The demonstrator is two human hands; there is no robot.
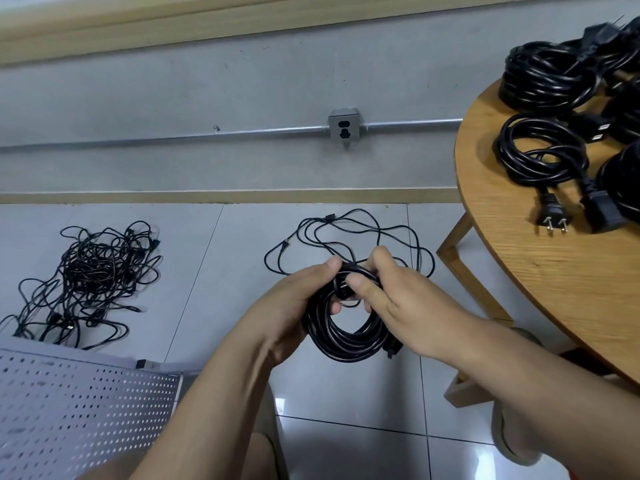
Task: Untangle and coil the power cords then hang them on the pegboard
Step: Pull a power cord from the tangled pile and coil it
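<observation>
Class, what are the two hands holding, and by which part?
Both the left hand and right hand grip a coiled black power cord at the top of its loop.

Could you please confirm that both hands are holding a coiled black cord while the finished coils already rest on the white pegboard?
Not quite. The head view shows the left hand and right hand both gripping the coiled cord, but the finished coils lie on the round wooden table at the right, not on the pegboard.

Black coiled cord, white hole-dotted pegboard, wood-grained brown table, pale grey tiled floor.
</observation>
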